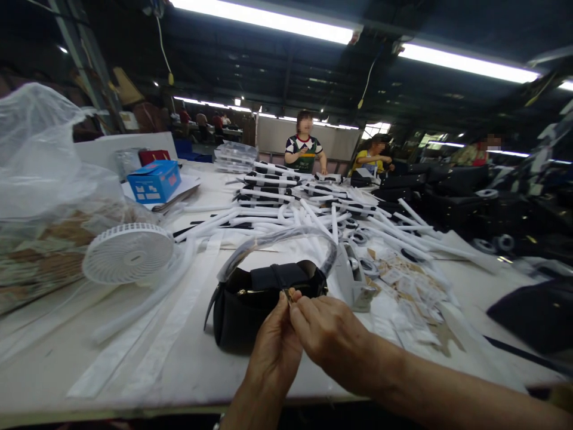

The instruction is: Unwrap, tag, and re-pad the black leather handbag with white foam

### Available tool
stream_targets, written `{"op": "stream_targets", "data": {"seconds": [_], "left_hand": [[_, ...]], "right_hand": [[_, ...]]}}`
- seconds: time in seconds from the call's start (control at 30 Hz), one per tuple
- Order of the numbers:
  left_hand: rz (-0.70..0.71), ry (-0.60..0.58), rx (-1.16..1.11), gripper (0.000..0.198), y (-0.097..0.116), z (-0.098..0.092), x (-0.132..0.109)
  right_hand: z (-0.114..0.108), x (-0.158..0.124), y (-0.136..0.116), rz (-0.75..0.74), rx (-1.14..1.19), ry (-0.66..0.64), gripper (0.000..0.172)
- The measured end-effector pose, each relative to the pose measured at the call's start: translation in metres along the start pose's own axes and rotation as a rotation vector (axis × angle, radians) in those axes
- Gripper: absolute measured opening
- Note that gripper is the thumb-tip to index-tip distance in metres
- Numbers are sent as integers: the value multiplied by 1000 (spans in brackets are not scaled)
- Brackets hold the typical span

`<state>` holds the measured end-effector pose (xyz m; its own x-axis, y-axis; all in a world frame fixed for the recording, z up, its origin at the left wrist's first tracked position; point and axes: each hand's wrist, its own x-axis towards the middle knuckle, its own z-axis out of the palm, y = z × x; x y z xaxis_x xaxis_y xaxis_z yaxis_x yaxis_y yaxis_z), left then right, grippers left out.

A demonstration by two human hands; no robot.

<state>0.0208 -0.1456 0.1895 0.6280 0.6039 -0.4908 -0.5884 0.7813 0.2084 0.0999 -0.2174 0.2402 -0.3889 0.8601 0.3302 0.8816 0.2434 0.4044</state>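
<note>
A black handbag (pixel 239 316) stands upright on the table, its top open and its curved handle (pixel 259 239) wrapped in clear plastic. My left hand (pixel 275 343) and my right hand (pixel 333 334) meet at the bag's front right. Both are closed, with thumbs and fingertips pinching a small shiny metal fitting (pixel 289 295) near the end of the bag's dark flap strap (pixel 278 275). My fingers cover most of this fitting, so its exact kind is unclear. A metal zipper pull shows inside the bag's opening.
A white round fan (pixel 129 254) and a blue box (pixel 154 181) are on the left, beside a large clear plastic bag (pixel 40 155). White-wrapped handles (pixel 268 194) pile up behind. A grey tape dispenser (pixel 353 278) and small packets (pixel 409 286) lie right. A person (pixel 305 146) stands across.
</note>
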Motion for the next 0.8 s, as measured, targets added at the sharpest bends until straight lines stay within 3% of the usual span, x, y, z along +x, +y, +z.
{"op": "stream_targets", "data": {"seconds": [0.1,0.3,0.57,0.8], "left_hand": [[-84,53,-83,25,0,1,0],[-88,50,-84,22,0,2,0],[-86,-40,-106,32,1,-3,1],[-117,-115,-68,26,2,-13,5]], "right_hand": [[0,-2,0,16,13,16,16],[2,-4,1,22,14,15,16],[7,-2,10,33,116,-76,15],[29,-8,16,98,242,38,13]]}}
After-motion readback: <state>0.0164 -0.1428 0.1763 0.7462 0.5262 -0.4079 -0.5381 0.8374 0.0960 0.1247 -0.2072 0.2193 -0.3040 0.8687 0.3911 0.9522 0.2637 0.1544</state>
